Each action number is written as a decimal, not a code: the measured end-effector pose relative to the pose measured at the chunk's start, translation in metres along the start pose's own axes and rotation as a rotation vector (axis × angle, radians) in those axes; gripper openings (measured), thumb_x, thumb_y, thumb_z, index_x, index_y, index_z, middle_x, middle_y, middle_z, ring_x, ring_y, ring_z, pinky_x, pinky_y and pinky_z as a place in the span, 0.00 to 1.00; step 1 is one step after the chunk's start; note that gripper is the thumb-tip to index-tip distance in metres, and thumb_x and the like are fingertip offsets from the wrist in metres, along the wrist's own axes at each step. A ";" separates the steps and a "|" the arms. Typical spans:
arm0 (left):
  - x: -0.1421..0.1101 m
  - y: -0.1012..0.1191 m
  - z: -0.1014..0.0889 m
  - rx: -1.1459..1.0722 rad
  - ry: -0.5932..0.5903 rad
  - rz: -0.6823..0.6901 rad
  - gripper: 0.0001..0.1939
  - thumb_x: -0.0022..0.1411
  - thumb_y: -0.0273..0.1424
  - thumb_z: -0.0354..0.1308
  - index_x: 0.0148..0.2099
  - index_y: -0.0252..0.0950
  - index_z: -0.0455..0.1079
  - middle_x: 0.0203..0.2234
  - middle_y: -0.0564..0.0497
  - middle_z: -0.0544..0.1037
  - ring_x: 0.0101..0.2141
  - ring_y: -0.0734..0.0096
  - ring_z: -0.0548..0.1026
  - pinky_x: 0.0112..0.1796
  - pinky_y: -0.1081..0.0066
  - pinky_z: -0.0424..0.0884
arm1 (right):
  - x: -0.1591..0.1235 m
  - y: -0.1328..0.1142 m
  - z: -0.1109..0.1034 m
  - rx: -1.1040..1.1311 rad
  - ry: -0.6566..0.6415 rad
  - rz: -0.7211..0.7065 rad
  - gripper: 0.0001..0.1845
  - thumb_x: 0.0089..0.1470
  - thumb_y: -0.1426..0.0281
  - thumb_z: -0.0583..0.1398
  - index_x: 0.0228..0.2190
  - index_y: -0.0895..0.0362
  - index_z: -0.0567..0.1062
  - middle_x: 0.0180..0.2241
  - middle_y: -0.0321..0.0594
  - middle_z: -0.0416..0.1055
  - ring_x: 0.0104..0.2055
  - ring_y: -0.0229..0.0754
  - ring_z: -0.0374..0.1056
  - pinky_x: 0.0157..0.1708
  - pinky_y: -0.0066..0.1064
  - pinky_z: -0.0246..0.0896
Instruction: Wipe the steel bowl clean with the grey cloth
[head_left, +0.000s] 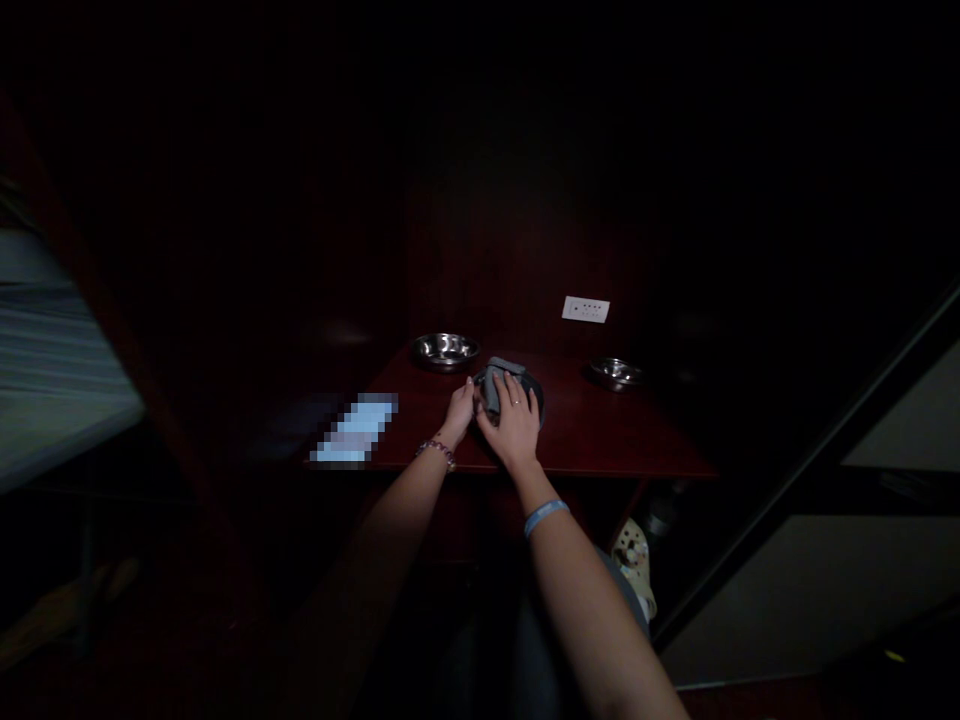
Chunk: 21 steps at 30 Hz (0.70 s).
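A dim room, a dark-red wooden desk [622, 435] on my feed: I've got the left hand [460, 408] clamped on a dark, rounded object [538, 395] near the desk's front middle, the right hand [516, 418] spread flat over a grey cloth [493, 385] on it; behind, a shiny steel bowl [445, 352] left, a second steel bowl [616, 374] right, a white rectangular socket panel [586, 309] beyond.

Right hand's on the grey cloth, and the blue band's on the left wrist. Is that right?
Not quite: the head view shows the blue band on the right wrist; the left wrist wears a beaded bracelet instead. The right hand is indeed on the grey cloth.
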<state>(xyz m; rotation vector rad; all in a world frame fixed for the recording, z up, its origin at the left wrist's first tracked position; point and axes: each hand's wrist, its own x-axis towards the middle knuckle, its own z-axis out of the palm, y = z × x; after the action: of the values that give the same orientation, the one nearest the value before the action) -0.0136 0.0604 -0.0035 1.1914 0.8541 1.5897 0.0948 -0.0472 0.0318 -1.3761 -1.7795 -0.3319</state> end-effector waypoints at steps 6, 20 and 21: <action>0.003 -0.006 -0.001 -0.008 0.030 -0.011 0.26 0.62 0.51 0.52 0.40 0.32 0.75 0.38 0.41 0.81 0.40 0.60 0.78 0.46 0.62 0.72 | 0.000 0.023 0.004 0.085 0.087 0.240 0.29 0.62 0.61 0.49 0.62 0.54 0.60 0.64 0.46 0.59 0.67 0.46 0.51 0.66 0.47 0.37; 0.001 -0.001 -0.003 -0.035 0.057 -0.046 0.25 0.63 0.50 0.52 0.39 0.32 0.75 0.37 0.43 0.82 0.38 0.63 0.78 0.43 0.64 0.73 | -0.001 0.046 -0.006 0.445 0.163 0.848 0.30 0.61 0.53 0.47 0.53 0.58 0.73 0.47 0.52 0.77 0.48 0.53 0.73 0.51 0.44 0.63; 0.000 0.000 -0.003 -0.050 0.061 -0.047 0.24 0.63 0.49 0.52 0.40 0.32 0.75 0.38 0.43 0.82 0.38 0.63 0.78 0.44 0.64 0.73 | 0.000 0.046 -0.005 0.468 0.204 0.841 0.30 0.61 0.53 0.47 0.52 0.58 0.73 0.47 0.52 0.77 0.48 0.52 0.73 0.51 0.42 0.63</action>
<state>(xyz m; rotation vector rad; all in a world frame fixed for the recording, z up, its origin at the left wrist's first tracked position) -0.0164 0.0605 -0.0038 1.0847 0.8708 1.6071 0.1379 -0.0340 0.0230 -1.5270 -0.9047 0.3653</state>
